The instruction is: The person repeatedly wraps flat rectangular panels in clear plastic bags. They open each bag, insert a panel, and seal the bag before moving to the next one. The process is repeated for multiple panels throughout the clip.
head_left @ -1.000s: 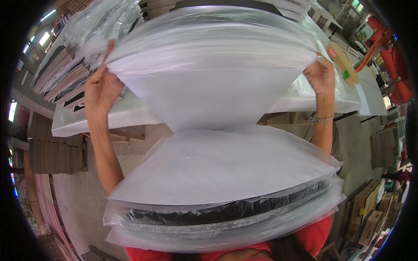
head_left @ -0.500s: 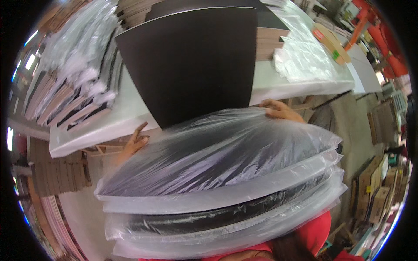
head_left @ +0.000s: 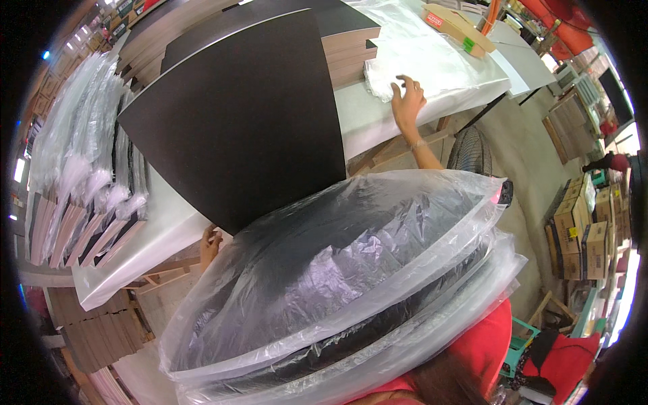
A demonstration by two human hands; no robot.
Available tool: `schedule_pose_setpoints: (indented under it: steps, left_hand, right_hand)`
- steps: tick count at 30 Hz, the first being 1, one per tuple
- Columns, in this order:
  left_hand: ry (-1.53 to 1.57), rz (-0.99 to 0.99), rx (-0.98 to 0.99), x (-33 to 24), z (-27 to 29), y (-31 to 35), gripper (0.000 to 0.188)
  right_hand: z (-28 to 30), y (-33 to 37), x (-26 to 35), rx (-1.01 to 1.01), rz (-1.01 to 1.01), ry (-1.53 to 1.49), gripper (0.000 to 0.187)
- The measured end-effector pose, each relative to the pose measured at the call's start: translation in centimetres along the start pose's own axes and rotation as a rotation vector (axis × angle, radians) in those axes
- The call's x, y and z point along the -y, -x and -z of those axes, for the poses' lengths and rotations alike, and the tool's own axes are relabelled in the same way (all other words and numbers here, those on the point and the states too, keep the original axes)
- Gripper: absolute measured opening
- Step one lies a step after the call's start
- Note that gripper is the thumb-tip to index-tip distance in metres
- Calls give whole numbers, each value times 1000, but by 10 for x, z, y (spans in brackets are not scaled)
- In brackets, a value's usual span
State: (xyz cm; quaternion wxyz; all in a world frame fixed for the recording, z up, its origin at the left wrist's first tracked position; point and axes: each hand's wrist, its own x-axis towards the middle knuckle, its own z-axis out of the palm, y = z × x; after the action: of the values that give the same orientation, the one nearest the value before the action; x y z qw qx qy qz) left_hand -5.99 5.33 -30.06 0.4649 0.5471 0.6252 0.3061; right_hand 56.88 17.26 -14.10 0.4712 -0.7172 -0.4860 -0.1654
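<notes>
Protruding from crinkled clear plastic (head_left: 351,270), matte-black board (head_left: 243,121); right fingers (head_left: 408,84) wide, grip of left fingers (head_left: 212,237) unclear

Looks smooth and matt on the black board (head_left: 239,121); shines as wrinkled clear plastic on the bag (head_left: 378,263) at its near end; crinkles as glossy plastic over wrapped panels (head_left: 81,165) left of the board.
</notes>
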Motion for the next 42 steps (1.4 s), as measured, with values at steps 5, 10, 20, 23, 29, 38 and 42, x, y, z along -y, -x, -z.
schedule_pose_setpoints:
  steps: [5,10,20,23,29,38,42]
  left_hand:
    - [-247,-104,79,-151,19,37,38]
    - [-307,-170,172,-242,45,69,38]
    - [-326,-476,362,-358,2,73,35]
    - [-358,-474,450,-360,3,74,35]
    - [-385,-473,440,-361,6,81,36]
    - [-76,-965,22,-416,-76,68,58]
    - [-198,-740,598,-414,-82,66,42]
  right_hand:
    - [-21,-43,-42,207,-126,314,19]
    - [-15,-87,-49,-173,-251,1,16]
    - [-59,-50,-46,290,-123,83,34]
    - [-55,-76,-79,76,-278,-228,21]
    - [-8,-113,-57,-146,-131,-294,18]
    - [120,-45,218,698,678,-752,11]
    - [169,-18,267,1007,756,-1036,16]
